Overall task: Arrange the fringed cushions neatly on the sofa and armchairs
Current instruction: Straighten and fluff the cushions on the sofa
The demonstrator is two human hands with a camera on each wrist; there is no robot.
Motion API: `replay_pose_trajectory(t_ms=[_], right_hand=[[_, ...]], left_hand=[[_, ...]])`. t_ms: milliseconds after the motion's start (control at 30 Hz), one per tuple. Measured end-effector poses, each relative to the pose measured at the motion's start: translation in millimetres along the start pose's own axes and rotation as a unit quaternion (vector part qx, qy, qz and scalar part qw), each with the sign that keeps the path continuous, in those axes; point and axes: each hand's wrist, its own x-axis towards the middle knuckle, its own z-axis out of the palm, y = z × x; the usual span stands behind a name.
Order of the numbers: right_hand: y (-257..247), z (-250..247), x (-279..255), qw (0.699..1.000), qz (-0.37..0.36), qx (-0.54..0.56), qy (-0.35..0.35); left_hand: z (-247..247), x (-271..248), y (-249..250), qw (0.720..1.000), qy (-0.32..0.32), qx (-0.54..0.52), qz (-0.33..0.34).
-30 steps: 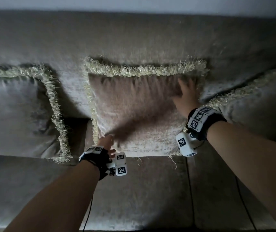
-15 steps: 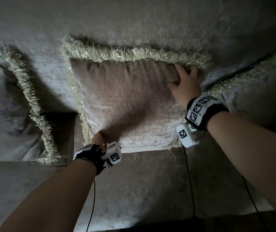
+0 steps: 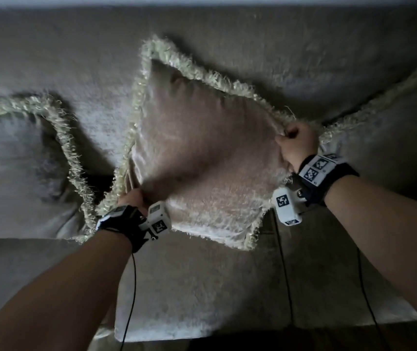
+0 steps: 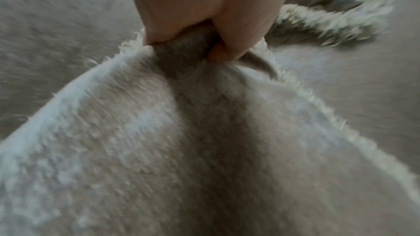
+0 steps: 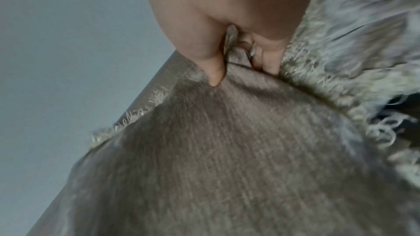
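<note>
A beige velvet cushion [image 3: 202, 158] with a pale fringe hangs tilted like a diamond in front of the sofa back [image 3: 202, 41]. My left hand [image 3: 132, 198] grips its lower left corner, the fabric bunched between thumb and fingers in the left wrist view, where the left hand [image 4: 204, 42] pinches the cushion [image 4: 181, 150]. My right hand [image 3: 294, 143] grips the right corner. In the right wrist view the right hand [image 5: 240, 56] pinches the cushion [image 5: 227, 159] at its fringe.
A second fringed cushion [image 3: 12, 168] leans on the sofa at the left. Another fringed cushion [image 3: 392, 122] lies at the right behind my right hand. The seat [image 3: 202, 287] runs below, its front edge near the bottom. Thin cables hang from both wrists.
The cushion stood square against the sofa back with my right hand flat on it. Both hands now grip opposite corners and the cushion has been lifted and turned onto a corner.
</note>
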Motion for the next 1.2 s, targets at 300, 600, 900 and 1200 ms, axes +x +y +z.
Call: replay_pose_trajectory(t_ms=[300, 600, 900, 1200], right_hand=[[46.2, -4.3, -19.7, 0.989, 0.104, 0.096, -0.048], [61.0, 12.3, -3.9, 0.982, 0.115, 0.145, -0.028], [82.8, 26.5, 31.6, 0.962, 0.198, 0.18, -0.045], [87.8, 63.4, 41.1, 0.991, 0.112, 0.062, -0.04]], left_hand=[[-9.6, -27.2, 110.6, 0.965, 0.078, -0.172, 0.184], [8.3, -47.6, 101.8, 0.97, 0.107, -0.095, 0.198], [-0.9, -1.5, 82.5, 0.99, 0.078, -0.01, 0.114], [8.6, 21.0, 78.9, 0.985, 0.099, 0.042, 0.139]])
